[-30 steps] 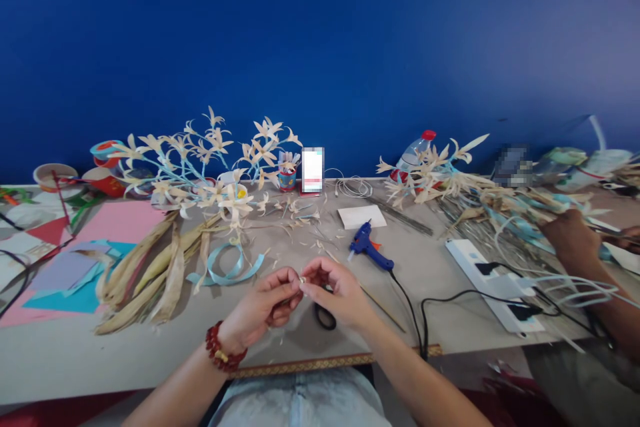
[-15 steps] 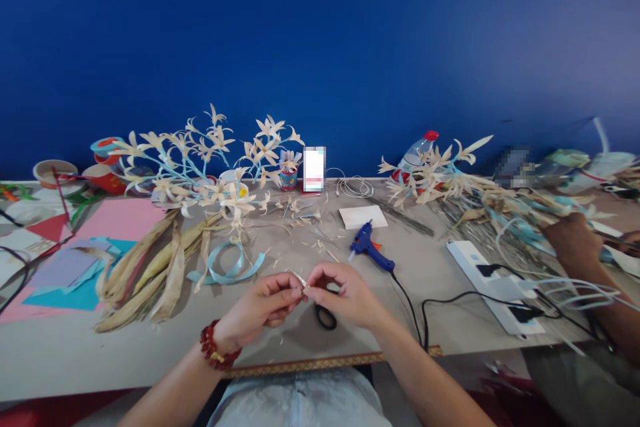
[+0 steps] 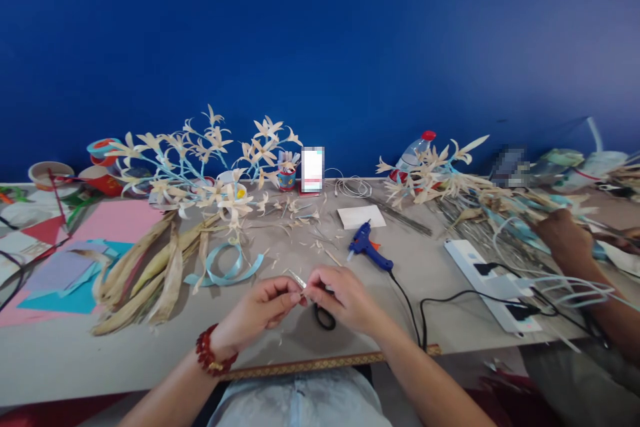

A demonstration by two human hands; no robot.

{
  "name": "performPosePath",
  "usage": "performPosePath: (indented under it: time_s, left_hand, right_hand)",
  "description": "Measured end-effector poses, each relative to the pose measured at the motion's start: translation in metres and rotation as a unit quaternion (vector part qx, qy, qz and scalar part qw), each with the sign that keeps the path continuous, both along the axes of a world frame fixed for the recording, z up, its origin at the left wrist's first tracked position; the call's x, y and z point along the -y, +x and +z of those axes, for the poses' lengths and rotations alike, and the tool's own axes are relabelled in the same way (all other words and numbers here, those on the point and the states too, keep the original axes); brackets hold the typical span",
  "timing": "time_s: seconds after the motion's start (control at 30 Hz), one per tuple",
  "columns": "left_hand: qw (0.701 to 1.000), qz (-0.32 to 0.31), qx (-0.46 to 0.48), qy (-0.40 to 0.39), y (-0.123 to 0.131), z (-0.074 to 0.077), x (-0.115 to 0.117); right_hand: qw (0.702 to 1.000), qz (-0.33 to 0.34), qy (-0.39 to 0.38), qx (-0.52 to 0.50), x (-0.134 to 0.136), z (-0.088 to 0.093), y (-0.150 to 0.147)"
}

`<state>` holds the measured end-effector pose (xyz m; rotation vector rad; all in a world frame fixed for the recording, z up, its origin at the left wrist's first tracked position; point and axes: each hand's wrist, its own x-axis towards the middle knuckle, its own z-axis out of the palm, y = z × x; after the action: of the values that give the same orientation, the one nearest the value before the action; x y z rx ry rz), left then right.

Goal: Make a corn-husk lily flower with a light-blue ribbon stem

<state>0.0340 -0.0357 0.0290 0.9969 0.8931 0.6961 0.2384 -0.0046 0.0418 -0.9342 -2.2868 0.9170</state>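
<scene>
Hands meet low over the near part of the table [image 3: 75, 353]: the left hand [image 3: 260, 310] and the right hand [image 3: 345, 297] both pinch one thin pale strip [image 3: 299, 278] between the fingertips, and its free end points up and to the left. One pair of black scissors [image 3: 325, 317] lies just under the right hand. One blue glue gun [image 3: 367, 248] lies near behind them, and one light blue ribbon [image 3: 225, 271] curls to the left. One co-worker's hand [image 3: 563, 233] is busy at the far right.
</scene>
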Motion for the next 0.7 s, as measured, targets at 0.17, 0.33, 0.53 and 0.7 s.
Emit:
performPosePath:
  time_s: [0.17,0.33,0.53,0.7]
  left_hand:
    - [0.975,0.02,-0.126,0.183,0.001,0.004,0.003]
    - [0.909,0.05,-0.231,0.345,0.004,0.004,0.008]
    - [0.896,0.071,-0.252,0.358,0.005,0.003,0.009]
    - [0.925,0.056,-0.221,0.305,0.005,0.001,0.007]
  right_hand:
    - [0.997,-0.046,0.055,0.034,0.003,-0.006,-0.005]
    - [0.992,-0.119,0.025,0.021,0.008,-0.021,-0.013]
    - [0.991,-0.091,-0.082,-0.06,0.008,-0.018,-0.005]
    - [0.999,-0.026,-0.026,-0.023,0.008,-0.003,0.001]
